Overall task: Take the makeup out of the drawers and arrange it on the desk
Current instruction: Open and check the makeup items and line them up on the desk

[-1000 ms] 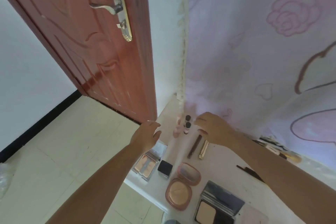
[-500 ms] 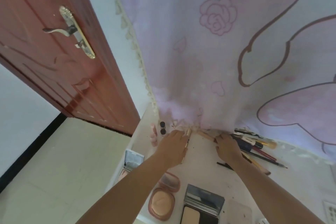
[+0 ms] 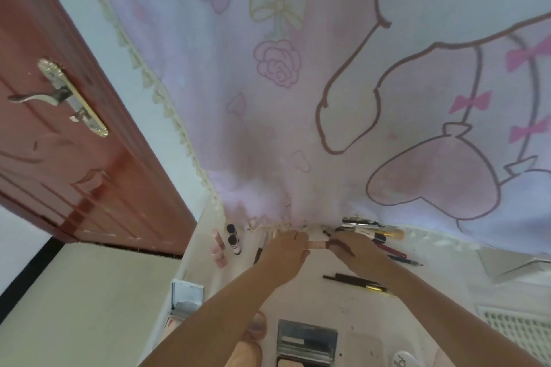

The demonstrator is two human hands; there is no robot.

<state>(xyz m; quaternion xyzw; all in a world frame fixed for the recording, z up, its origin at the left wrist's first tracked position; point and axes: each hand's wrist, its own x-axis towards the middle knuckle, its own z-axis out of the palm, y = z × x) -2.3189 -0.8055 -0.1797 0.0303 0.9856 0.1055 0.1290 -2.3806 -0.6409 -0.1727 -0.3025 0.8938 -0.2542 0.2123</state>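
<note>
Left hand (image 3: 284, 253) and right hand (image 3: 353, 249) pinching, seemingly, one small pink tube (image 3: 316, 244). Held over desk (image 3: 313, 301) back edge, probably for lining up beside brushes (image 3: 375, 232).

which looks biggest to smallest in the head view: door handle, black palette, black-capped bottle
1. Black palette, though it lies nearest the camera, which inflates it.
2. Door handle.
3. Black-capped bottle, clearly smallest.
</note>
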